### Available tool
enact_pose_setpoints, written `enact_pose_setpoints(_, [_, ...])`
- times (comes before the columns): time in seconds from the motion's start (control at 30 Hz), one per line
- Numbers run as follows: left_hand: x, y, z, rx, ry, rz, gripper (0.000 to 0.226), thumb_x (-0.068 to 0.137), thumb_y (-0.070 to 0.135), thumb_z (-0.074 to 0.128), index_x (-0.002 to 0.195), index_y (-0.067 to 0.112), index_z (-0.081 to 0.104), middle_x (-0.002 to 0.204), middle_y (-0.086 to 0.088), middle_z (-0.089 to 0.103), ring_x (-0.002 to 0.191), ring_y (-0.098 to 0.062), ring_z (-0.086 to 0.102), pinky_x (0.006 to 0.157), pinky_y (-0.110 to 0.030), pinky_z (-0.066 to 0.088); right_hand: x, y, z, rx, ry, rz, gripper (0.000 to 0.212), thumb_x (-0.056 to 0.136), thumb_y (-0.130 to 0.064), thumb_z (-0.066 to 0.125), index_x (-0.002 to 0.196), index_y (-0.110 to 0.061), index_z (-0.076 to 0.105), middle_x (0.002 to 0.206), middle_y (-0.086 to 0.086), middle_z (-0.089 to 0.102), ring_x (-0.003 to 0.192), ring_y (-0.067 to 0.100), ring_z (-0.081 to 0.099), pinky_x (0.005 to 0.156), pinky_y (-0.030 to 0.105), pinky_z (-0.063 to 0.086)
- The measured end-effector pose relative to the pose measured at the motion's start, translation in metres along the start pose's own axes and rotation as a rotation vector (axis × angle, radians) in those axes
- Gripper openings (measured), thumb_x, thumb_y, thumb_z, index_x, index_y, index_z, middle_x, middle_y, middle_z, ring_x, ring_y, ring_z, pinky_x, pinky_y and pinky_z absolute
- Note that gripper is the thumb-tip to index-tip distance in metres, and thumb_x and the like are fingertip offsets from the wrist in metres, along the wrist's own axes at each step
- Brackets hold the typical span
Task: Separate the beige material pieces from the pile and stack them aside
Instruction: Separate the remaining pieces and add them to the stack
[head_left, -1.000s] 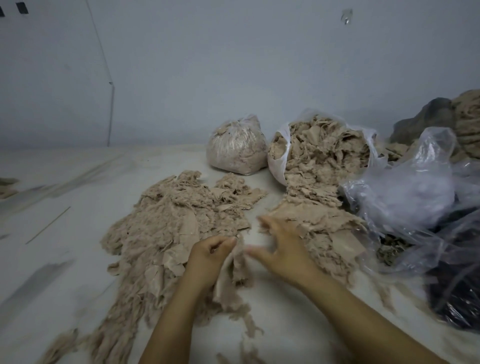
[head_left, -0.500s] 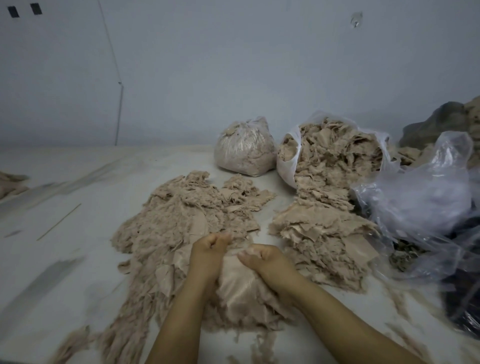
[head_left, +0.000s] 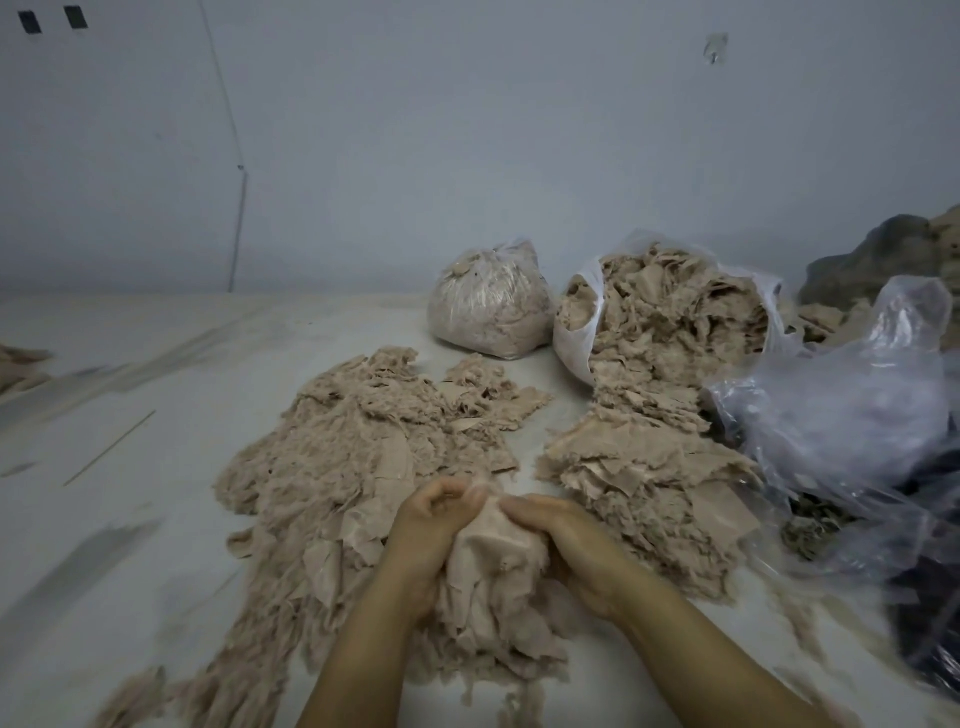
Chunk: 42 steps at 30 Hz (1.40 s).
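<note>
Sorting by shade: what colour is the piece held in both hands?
Pale beige piece, shown in the head view.

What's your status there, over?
Left hand and right hand both gripping beige clump. Loose pile left, stack right. Nothing blocking.

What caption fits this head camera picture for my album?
Both hands, left hand and right hand, grip a beige clump between two beige piles on the floor.

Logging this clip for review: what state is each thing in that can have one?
left hand: gripping the beige clump
right hand: gripping the same clump
beige clump: bunched between both hands
tied bag: closed, full
open bag: on its side, spilling pieces
clear plastic bag: crumpled
</note>
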<state>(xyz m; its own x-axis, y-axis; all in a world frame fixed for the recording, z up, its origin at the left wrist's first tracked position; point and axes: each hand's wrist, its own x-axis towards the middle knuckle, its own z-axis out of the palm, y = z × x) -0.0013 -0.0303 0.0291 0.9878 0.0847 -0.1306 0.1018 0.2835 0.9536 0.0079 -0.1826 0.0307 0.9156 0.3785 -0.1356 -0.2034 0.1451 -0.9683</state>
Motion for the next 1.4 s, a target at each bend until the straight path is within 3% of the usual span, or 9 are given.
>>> enact_pose_setpoints(0.1, [0.000, 0.002, 0.008, 0.004, -0.063, -0.039, 0.031, 0.074, 0.031, 0.073, 0.095, 0.008, 0.066, 0.086, -0.013, 0.072, 0.074, -0.021, 0.070, 0.062, -0.029, 0.055, -0.002, -0.004, 0.003, -0.133, -0.027, -0.026, 0.019, 0.091, -0.015, 0.063, 0.095, 0.003, 0.068, 0.088, 0.016, 0.072, 0.078, 0.020, 0.066, 0.075, 0.030, 0.053])
enact_pose_setpoints(0.27, [-0.003, 0.001, 0.005, 0.214, -0.130, 0.029, 0.015, 0.078, 0.020, 0.072, 0.068, 0.010, 0.071, 0.073, -0.010, 0.071, 0.071, -0.021, 0.065, 0.063, -0.024, 0.053, 0.000, -0.001, 0.004, -0.422, 0.060, -0.087, 0.044, 0.081, -0.015, 0.076, 0.050, -0.021, 0.045, 0.041, -0.015, 0.038, 0.037, -0.001, 0.032, 0.040, 0.014, 0.028])
enact_pose_setpoints(0.57, [0.002, -0.012, 0.008, 0.179, 0.117, 0.125, 0.028, 0.090, 0.006, 0.059, 0.062, 0.005, 0.058, 0.056, -0.008, 0.049, 0.056, -0.018, 0.043, 0.053, -0.027, 0.038, -0.001, -0.002, 0.003, -0.685, 0.135, -0.233, 0.041, 0.081, -0.024, 0.074, 0.057, -0.016, 0.042, 0.051, -0.007, 0.029, 0.047, 0.004, 0.027, 0.048, 0.023, 0.024])
enact_pose_setpoints(0.7, [0.013, -0.006, -0.013, -0.030, 0.345, 0.084, 0.032, 0.097, 0.013, 0.050, 0.066, 0.005, 0.056, 0.045, 0.000, 0.048, 0.044, -0.012, 0.045, 0.039, -0.018, 0.037, -0.008, -0.002, -0.003, -0.522, 0.183, -0.238, 0.050, 0.085, -0.020, 0.072, 0.054, -0.020, 0.033, 0.049, -0.011, 0.026, 0.046, 0.005, 0.026, 0.047, 0.021, 0.024])
enact_pose_setpoints(0.87, [-0.003, -0.019, 0.000, 0.125, -0.081, -0.051, 0.052, 0.090, 0.053, 0.050, 0.080, 0.008, 0.075, 0.079, -0.014, 0.072, 0.074, -0.026, 0.068, 0.072, -0.035, 0.051, -0.003, -0.009, 0.004, -0.069, 0.257, -0.208, 0.020, 0.094, -0.012, 0.058, 0.075, -0.010, 0.054, 0.063, 0.001, 0.056, 0.058, 0.015, 0.050, 0.055, 0.023, 0.042])
enact_pose_setpoints(1.0, [-0.005, -0.021, 0.002, 0.113, -0.023, 0.157, 0.035, 0.080, 0.040, 0.065, 0.081, 0.005, 0.070, 0.086, -0.021, 0.067, 0.080, -0.029, 0.061, 0.076, -0.044, 0.050, -0.004, -0.015, -0.007, 0.036, 0.218, -0.093, 0.013, 0.090, -0.016, 0.064, 0.087, -0.003, 0.062, 0.080, 0.013, 0.067, 0.071, 0.023, 0.062, 0.066, 0.030, 0.050])
enact_pose_setpoints(1.1, [-0.004, -0.010, 0.004, 0.192, -0.106, 0.235, 0.017, 0.080, 0.034, 0.065, 0.073, 0.019, 0.072, 0.074, -0.005, 0.069, 0.068, -0.014, 0.063, 0.062, -0.027, 0.051, -0.006, -0.017, -0.010, -0.019, 0.107, 0.016, 0.033, 0.082, -0.028, 0.072, 0.096, 0.002, 0.069, 0.087, 0.015, 0.073, 0.079, 0.025, 0.069, 0.071, 0.034, 0.055])
enact_pose_setpoints(1.27, [0.000, -0.002, 0.007, 0.143, 0.161, 0.281, 0.024, 0.091, 0.018, 0.060, 0.068, 0.011, 0.067, 0.062, -0.002, 0.065, 0.057, -0.011, 0.060, 0.052, -0.021, 0.048, 0.003, -0.012, 0.003, -0.033, 0.417, -0.212, 0.016, 0.088, -0.014, 0.067, 0.083, -0.007, 0.053, 0.075, 0.014, 0.053, 0.071, 0.024, 0.048, 0.066, 0.036, 0.042])
enact_pose_setpoints(1.4, [0.002, 0.001, 0.005, 0.192, 0.113, 0.241, 0.026, 0.093, 0.020, 0.057, 0.070, 0.010, 0.064, 0.062, 0.000, 0.065, 0.060, -0.011, 0.061, 0.055, -0.023, 0.049, -0.003, -0.010, -0.002, -0.070, 0.174, -0.083, 0.024, 0.082, -0.029, 0.072, 0.083, -0.007, 0.061, 0.078, 0.008, 0.067, 0.075, 0.022, 0.064, 0.063, 0.028, 0.050])
